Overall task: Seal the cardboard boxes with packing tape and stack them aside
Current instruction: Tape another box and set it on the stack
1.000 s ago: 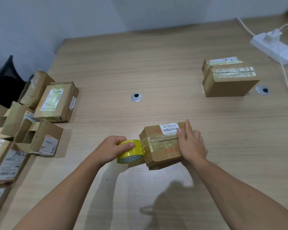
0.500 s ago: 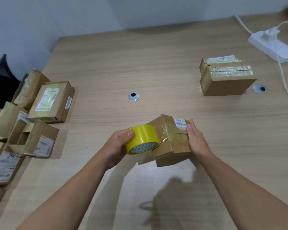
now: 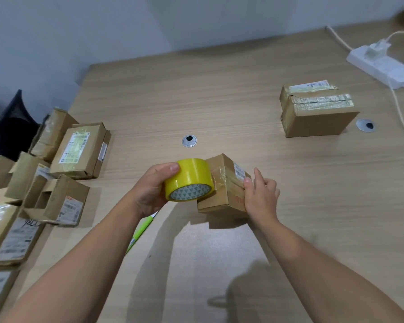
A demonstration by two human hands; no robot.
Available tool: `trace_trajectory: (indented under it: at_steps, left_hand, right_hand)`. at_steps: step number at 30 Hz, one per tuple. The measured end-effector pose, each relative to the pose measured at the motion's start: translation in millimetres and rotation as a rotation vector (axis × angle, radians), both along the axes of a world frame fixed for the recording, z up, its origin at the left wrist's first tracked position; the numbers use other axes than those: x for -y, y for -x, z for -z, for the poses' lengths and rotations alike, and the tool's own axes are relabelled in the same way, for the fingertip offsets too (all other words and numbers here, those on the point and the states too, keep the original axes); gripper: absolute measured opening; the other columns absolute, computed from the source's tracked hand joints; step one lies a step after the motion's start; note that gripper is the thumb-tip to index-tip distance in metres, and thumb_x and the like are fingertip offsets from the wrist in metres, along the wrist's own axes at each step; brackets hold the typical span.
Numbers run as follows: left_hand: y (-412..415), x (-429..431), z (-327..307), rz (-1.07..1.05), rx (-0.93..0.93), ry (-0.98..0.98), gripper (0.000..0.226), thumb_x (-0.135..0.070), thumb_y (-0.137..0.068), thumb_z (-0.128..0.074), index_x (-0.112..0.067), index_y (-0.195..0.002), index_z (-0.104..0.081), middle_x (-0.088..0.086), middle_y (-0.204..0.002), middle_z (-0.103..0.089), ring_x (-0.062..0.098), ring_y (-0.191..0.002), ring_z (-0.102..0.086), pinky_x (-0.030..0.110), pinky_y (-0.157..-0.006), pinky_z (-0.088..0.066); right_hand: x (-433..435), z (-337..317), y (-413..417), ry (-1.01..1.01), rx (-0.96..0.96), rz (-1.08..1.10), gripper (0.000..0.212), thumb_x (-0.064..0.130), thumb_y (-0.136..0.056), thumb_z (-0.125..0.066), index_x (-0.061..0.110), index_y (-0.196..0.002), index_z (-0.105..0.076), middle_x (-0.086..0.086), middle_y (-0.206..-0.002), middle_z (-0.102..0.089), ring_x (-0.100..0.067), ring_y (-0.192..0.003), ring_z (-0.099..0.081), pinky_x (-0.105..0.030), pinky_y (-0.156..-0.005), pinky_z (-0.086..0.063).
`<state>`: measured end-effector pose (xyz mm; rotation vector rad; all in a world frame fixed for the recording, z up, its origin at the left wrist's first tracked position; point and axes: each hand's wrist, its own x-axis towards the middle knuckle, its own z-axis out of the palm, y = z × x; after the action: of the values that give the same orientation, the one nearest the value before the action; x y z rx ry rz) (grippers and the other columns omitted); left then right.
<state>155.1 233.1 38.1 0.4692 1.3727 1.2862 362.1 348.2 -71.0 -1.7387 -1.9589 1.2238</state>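
Cardboard box (image 3: 222,190): small, brown, corrugated, over the middle of the desk (image 3: 219,101) toward the near edge. It is tilted, one corner up, with a shadow below; can't tell if the low edge touches the desk. It has a white barcode label and glossy clear-yellow tape across the top seam, and the flaps are down.

The left hand (image 3: 149,190) grasps the tape roll (image 3: 191,176), fingers wrapped over the yellow outer face. The roll has a grey patterned core and butts against the box's left side.

The right hand (image 3: 260,194) grips the box's right end, thumb on the taped top.

A sealed box (image 3: 317,122) sits flat toward the far right corner; it is bigger, with wrinkled tape strips on top.

A box pile (image 3: 79,150) lies along the left edge, mostly flat, labelled and tape-wrapped. One open box (image 3: 56,199) has its flaps up; the inside is in shadow, so contents can't be read.

- The desk is light wood-grain laminate with two round metal grommets (image 3: 189,141).
- A white power strip (image 3: 380,66) with a plug and cable is at the far right corner.
- A green stick-shaped item (image 3: 141,229) lies on the desk, partly under the left forearm.
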Motion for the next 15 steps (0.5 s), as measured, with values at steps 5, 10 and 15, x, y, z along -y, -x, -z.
trace_trajectory:
  at_steps: [5,10,15]
  left_hand:
    - [-8,-13,-16,0.080,-0.132,0.025,0.092,-0.071,-0.029,-0.092,-0.005,-0.090,-0.074,0.017,-0.089,-0.074,0.027,-0.078,-0.073,0.032,-0.069,-0.061]
    - [-14,-24,-31,0.146,-0.263,0.055,0.093,-0.081,-0.029,-0.084,-0.008,-0.087,-0.075,0.016,-0.091,-0.076,0.026,-0.081,-0.074,0.032,-0.071,-0.060]
    - [-21,-29,-43,0.225,-0.385,0.092,0.085,-0.086,-0.040,-0.076,-0.011,-0.080,-0.079,0.017,-0.091,-0.075,0.026,-0.082,-0.073,0.034,-0.075,-0.057]
  right_hand:
    - [-7,-29,6,0.007,-0.176,-0.004,0.040,0.041,-0.106,-0.037,0.025,-0.139,-0.054,-0.005,-0.133,-0.057,-0.023,-0.124,-0.051,-0.038,-0.097,-0.040]
    - [4,-59,3,0.216,-0.473,-0.049,0.052,0.056,-0.104,-0.037,0.030,-0.148,-0.047,0.007,-0.149,-0.050,-0.012,-0.139,-0.043,-0.024,-0.106,-0.030]
    - [4,-70,6,0.244,-0.416,-0.191,0.058,0.059,-0.102,-0.039,0.035,-0.154,-0.036,0.008,-0.155,-0.044,-0.015,-0.143,-0.038,-0.025,-0.102,-0.029]
